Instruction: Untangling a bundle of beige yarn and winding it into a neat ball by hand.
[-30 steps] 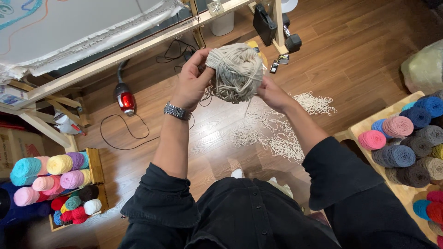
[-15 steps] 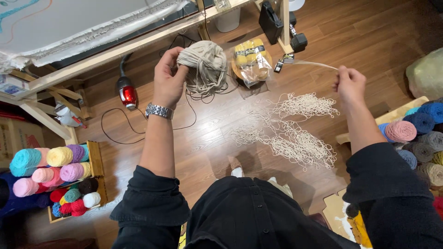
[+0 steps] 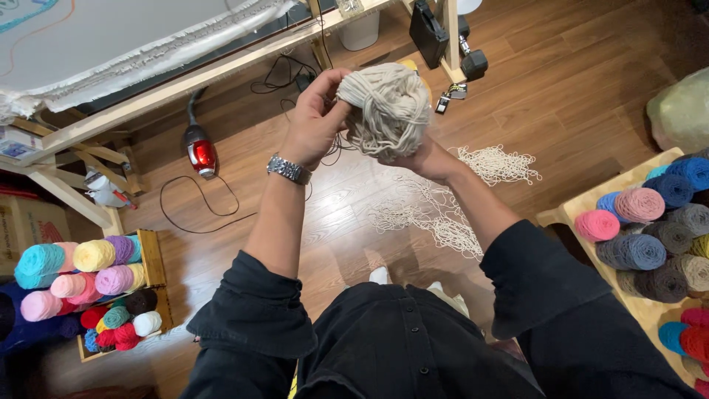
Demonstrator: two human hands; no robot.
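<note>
Both hands clasp the beige yarn ball at chest height, left hand pinching its side, right hand cupping underneath, back from its outstretched pull, another wrap laid on.

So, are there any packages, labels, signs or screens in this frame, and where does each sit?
Cardboard box: far left edge beside the frame leg, brown, boxy, partly cut off.
Printed sheet or pack: left edge on the wooden frame, flat, pale with blue; too small to tell further.
Clear bag: right edge on the floor, rounded, greenish contents.
No screens or signs visible.
</note>
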